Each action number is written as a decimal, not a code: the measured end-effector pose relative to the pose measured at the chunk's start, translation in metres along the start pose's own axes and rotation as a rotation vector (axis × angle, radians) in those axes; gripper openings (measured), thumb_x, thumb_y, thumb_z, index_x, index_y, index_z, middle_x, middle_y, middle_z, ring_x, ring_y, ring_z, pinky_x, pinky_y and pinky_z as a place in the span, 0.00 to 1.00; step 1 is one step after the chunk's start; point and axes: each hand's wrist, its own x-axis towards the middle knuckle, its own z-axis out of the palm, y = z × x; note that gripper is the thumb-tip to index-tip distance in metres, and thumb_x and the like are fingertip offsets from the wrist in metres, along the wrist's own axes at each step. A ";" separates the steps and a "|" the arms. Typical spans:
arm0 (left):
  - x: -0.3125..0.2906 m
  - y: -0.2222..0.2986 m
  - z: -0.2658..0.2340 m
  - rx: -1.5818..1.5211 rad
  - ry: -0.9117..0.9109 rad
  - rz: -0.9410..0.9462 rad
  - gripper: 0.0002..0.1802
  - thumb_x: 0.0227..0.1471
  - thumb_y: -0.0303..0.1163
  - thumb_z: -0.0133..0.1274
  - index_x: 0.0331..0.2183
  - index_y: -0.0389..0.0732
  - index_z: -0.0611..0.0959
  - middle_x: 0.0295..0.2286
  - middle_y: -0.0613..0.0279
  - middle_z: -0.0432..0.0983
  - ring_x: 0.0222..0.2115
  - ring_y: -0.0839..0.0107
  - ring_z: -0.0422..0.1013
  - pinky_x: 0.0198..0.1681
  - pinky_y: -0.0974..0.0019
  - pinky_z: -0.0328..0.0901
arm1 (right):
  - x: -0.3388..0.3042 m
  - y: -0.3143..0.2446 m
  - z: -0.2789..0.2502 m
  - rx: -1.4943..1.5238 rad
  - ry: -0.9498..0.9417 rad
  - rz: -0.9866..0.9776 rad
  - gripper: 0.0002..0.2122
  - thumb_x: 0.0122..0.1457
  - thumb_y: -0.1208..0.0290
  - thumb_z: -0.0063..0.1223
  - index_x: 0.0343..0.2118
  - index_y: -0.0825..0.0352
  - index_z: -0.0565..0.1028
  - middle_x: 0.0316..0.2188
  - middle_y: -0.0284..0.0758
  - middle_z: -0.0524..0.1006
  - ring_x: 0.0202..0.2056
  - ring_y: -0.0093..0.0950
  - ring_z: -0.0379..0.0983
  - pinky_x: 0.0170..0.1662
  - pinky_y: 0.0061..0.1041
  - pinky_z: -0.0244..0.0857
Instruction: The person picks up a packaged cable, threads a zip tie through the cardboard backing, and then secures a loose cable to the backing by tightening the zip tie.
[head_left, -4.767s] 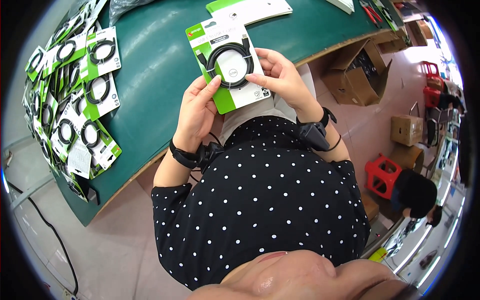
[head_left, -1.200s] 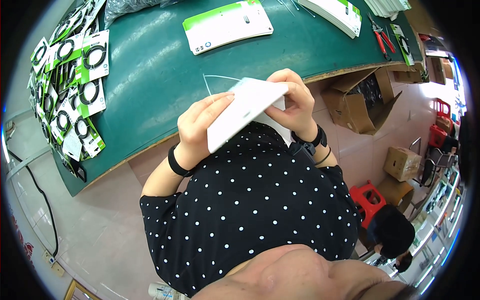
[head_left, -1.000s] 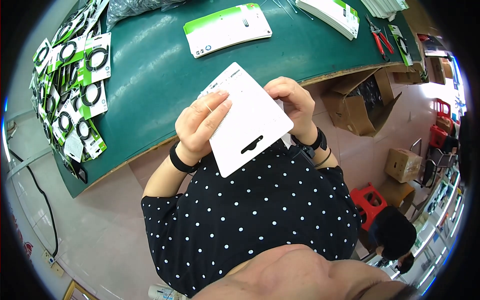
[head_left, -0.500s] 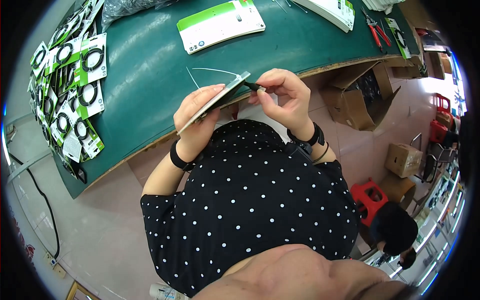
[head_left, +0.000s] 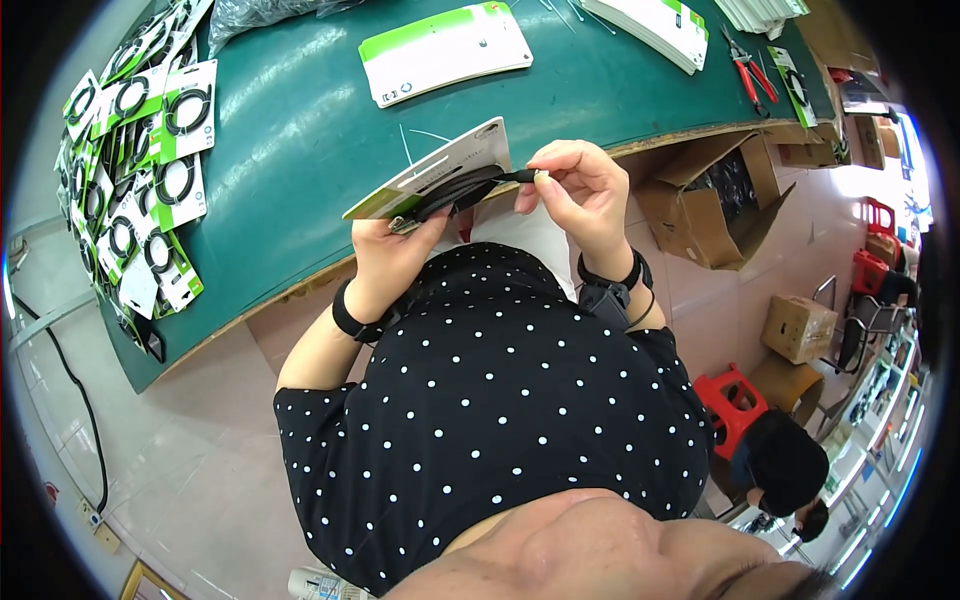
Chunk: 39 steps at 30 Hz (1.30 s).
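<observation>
My left hand (head_left: 388, 255) is closed on the lower edge of a white and green packaging card (head_left: 487, 145), held tilted above the table's front edge. A coiled black cable (head_left: 462, 188) lies against the side of the card that faces me. My right hand (head_left: 592, 200) pinches the cable's plug end (head_left: 524, 176) between thumb and fingers, just off the card's right edge. Thin white cable ties (head_left: 428, 134) stick out behind the card. Part of the left fingers is hidden behind it.
Carded black cables (head_left: 185, 110) are heaped at the left of the green table (head_left: 290, 130). Printed cards (head_left: 445, 65) lie at the back, with another stack (head_left: 655, 30) farther right. Red-handled pliers (head_left: 750, 80) lie near one carded cable (head_left: 795, 88). An open carton (head_left: 705, 205) stands below.
The card has turned, so its cable side now shows more to me. My right hand still pinches the plug and has shifted slightly right.
</observation>
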 end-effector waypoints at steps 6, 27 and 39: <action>0.003 0.008 -0.001 -0.019 -0.039 -0.040 0.13 0.43 0.16 0.58 0.36 0.30 0.80 0.30 0.60 0.80 0.30 0.77 0.74 0.34 0.72 0.69 | 0.002 0.000 -0.005 0.005 -0.026 0.024 0.05 0.54 0.87 0.46 0.34 0.77 0.72 0.30 0.42 0.73 0.24 0.24 0.73 0.28 0.20 0.70; 0.011 0.017 -0.005 0.232 -0.177 0.148 0.12 0.42 0.20 0.59 0.34 0.32 0.80 0.30 0.57 0.79 0.28 0.72 0.75 0.31 0.71 0.68 | 0.014 0.007 -0.031 0.020 -0.140 0.210 0.07 0.56 0.80 0.49 0.36 0.74 0.74 0.32 0.39 0.74 0.23 0.20 0.70 0.27 0.14 0.65; 0.028 0.011 -0.010 -0.394 -0.185 -0.520 0.19 0.47 0.21 0.59 0.43 0.32 0.75 0.38 0.57 0.77 0.36 0.73 0.74 0.41 0.70 0.69 | 0.024 0.024 0.006 0.012 -0.229 0.407 0.12 0.56 0.68 0.58 0.38 0.72 0.74 0.28 0.28 0.76 0.28 0.13 0.68 0.29 0.14 0.63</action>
